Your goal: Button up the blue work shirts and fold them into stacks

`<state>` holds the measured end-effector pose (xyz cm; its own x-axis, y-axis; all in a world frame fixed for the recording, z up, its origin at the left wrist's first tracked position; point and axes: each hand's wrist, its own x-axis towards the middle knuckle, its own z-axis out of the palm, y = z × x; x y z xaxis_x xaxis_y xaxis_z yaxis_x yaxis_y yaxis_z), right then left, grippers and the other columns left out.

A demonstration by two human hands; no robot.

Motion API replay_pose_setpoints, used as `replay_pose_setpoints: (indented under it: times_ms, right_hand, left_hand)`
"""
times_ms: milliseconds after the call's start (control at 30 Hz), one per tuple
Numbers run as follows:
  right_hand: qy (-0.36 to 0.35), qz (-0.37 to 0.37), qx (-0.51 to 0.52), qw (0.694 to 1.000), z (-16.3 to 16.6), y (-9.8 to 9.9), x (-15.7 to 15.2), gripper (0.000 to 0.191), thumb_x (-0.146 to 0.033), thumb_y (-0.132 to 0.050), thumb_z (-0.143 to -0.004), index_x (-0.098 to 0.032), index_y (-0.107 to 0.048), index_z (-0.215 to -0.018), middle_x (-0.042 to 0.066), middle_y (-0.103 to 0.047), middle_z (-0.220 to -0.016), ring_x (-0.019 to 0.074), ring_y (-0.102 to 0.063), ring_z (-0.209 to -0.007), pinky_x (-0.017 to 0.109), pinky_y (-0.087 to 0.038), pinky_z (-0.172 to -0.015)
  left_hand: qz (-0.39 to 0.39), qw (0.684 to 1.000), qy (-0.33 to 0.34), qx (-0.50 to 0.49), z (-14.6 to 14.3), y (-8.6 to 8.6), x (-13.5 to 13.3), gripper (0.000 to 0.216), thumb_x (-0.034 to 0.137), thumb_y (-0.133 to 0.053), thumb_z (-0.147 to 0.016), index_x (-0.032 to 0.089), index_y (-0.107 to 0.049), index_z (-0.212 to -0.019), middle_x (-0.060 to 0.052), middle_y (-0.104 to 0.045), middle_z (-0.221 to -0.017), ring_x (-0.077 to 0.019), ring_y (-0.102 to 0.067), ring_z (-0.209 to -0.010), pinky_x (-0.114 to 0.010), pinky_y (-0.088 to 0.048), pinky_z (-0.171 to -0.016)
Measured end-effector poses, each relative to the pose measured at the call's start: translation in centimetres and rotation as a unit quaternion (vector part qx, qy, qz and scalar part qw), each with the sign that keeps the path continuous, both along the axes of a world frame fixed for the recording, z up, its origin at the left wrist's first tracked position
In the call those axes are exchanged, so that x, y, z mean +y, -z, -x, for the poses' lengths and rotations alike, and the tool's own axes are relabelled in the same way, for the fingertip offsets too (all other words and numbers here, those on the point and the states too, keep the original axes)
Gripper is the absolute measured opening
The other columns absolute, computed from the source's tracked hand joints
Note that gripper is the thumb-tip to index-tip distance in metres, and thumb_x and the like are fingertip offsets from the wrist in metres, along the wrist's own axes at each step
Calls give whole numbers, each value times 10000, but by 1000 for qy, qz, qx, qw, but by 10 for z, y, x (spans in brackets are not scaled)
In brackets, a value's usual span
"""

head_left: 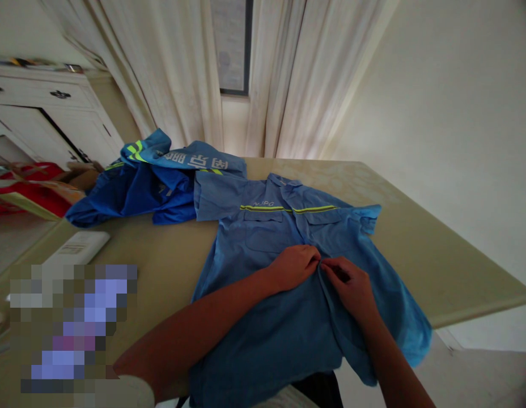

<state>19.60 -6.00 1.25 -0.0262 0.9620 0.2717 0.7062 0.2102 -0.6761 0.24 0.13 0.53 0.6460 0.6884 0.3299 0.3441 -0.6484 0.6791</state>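
Observation:
A blue short-sleeved work shirt (263,317) lies front up on the table, its collar at the far end and its hem hanging over the near edge. A yellow-green reflective stripe crosses its chest above two flap pockets. My left hand (295,266) is closed, pinching the front placket around the middle of the shirt. Close beside it, my right hand (350,283) pinches the placket's other edge, thumb and forefinger together. The fingertips of both hands nearly meet; any button between them is too small to make out. Below my hands the two front edges hang apart.
More blue work clothes (173,181) with reflective stripes lie heaped at the table's far left. A white box-like object (82,246) rests near the table's (416,249) left edge, beside a blurred-out patch. Behind stand curtains (173,68) and a white cabinet (42,107); red bags (29,187) sit left.

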Motion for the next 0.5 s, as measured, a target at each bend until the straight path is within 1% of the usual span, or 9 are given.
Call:
replay_pose_setpoints:
  times_ms: [167, 233, 300, 333, 400, 500]
  right_hand:
    - [19, -6, -5, 1000, 3, -2, -2, 295, -484, -602, -916, -225, -744, -928, 42, -727, -785, 213, -647, -640, 330, -508, -604]
    - [22, -25, -21, 999, 5, -3, -3, 287, -475, -598, -914, -225, -739, -916, 35, -702, -748, 206, -627, -617, 330, -501, -600]
    - [19, -49, -36, 998, 7, -4, -5, 276, -460, -584, -920, -227, -733, -909, 35, -682, -734, 204, -615, -620, 334, -502, -614]
    - [16, -57, -41, 997, 8, -5, -6, 274, -455, -577, -928, -229, -731, -913, 37, -677, -738, 205, -613, -629, 335, -504, -621]
    - [14, -67, -43, 997, 10, -5, -7, 276, -457, -571, -944, -233, -731, -928, 40, -675, -752, 205, -611, -642, 337, -509, -627]
    - [18, -76, -42, 996, 12, -6, -8, 280, -466, -575, -959, -238, -738, -951, 42, -679, -770, 202, -612, -649, 337, -517, -632]
  left_hand:
    - [81, 995, -32, -53, -3, -4, -1, 148, 221, -590, -924, 189, -722, -983, -28, -760, -920, -176, -688, -830, -287, -510, -779]
    - [119, 989, -39, -74, -4, -7, -2, 168, 307, -638, -916, 182, -741, -962, -30, -768, -886, -178, -698, -802, -285, -509, -747]
    - [154, 982, -51, -97, -5, -8, -1, 238, 404, -703, -883, 175, -751, -923, -34, -769, -852, -184, -703, -786, -285, -510, -721]
    - [171, 978, -58, -106, -5, -8, -1, 254, 421, -730, -862, 171, -753, -900, -34, -768, -834, -184, -703, -775, -284, -509, -710]
    - [199, 970, -67, -123, -6, -7, 1, 221, 381, -755, -842, 163, -748, -872, -33, -760, -808, -176, -695, -753, -279, -509, -700]
    - [234, 958, -68, -153, -8, -1, 5, 167, 311, -741, -845, 149, -728, -883, -30, -744, -803, -159, -678, -734, -270, -508, -693]
